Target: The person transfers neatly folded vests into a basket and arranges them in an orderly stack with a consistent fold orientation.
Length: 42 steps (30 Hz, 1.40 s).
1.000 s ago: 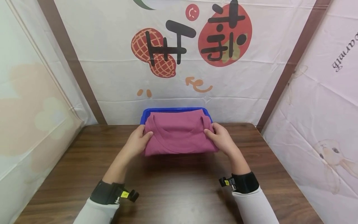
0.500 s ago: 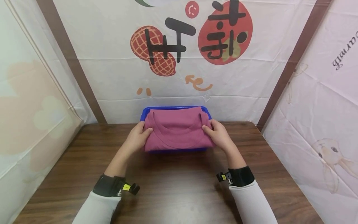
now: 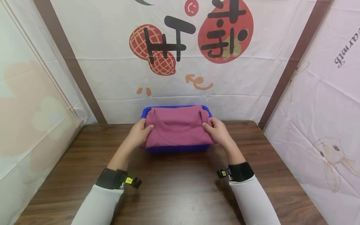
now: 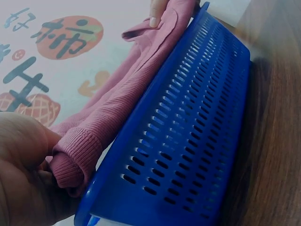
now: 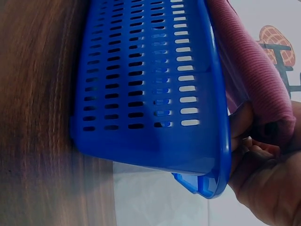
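A folded mauve-pink shirt [image 3: 177, 134], its round neckline facing up, lies across the top of a blue plastic basket [image 3: 180, 149]. My left hand [image 3: 138, 133] pinches the shirt's left side, thumb on top and fingers beneath. The right hand [image 3: 220, 132] grips the opposite side the same way. In the left wrist view the ribbed shirt edge [image 4: 113, 113] is level with or just above the basket's slotted wall [image 4: 188, 127]. Seen from the right wrist, fingers [image 5: 242, 120] curl under the cloth beside the basket's rim [image 5: 225, 150]. The basket's inside is mostly hidden by the shirt.
The basket stands at the far edge of a brown wood-grain table [image 3: 180, 187]. Behind it hangs a white printed cloth [image 3: 112, 75], with more cloth panels to the left and right. Both wrists carry black straps with small cameras.
Both hands have moved slightly away from the body with the shirt, up the head view. More of the basket's front wall now shows below the shirt.
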Motion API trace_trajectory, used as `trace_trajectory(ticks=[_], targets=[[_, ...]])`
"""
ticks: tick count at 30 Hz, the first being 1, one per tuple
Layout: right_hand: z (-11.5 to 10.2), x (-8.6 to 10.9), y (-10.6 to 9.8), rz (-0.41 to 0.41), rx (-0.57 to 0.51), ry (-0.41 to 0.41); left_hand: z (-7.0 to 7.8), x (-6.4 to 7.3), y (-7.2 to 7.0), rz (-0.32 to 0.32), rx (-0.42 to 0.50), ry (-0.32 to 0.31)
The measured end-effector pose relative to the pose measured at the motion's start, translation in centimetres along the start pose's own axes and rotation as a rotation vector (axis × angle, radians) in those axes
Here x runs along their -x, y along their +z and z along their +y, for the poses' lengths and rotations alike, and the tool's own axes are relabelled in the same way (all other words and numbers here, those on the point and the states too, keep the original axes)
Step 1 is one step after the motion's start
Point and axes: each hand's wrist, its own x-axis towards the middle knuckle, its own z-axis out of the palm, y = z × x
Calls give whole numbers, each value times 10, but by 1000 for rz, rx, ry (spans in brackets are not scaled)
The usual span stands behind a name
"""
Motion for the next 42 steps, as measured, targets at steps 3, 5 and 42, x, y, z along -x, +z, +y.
trace_trajectory(ticks=[3, 5, 42], targets=[[0, -6, 0, 7, 25, -10, -1, -5, -1, 3, -26, 6], [0, -9, 0, 9, 42, -20, -2, -8, -1, 9, -41, 11], [2, -42, 17, 69, 371, -47, -8, -43, 14, 63, -208, -8]])
